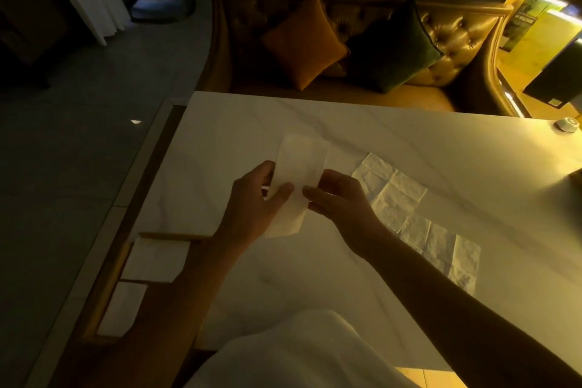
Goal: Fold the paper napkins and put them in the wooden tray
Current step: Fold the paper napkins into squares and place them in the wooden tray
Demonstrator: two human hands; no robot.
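Observation:
Both hands hold one white paper napkin [299, 164], folded into a long strip, above the middle of the marble table [220, 123]. My left hand [255, 198] pinches its near part from the left, thumb on top. My right hand [337, 195] pinches the same part from the right. Several unfolded napkins [406, 198] lie flat in a row on the table to the right. The wooden tray [110, 280] sits at the table's near left edge, with two folded napkins [154, 258] in it.
A tufted golden sofa [456, 50] with an orange cushion [302, 41] and a dark green cushion [396, 47] stands behind the table. A small round object [567, 124] rests at the table's far right. Dark floor lies to the left.

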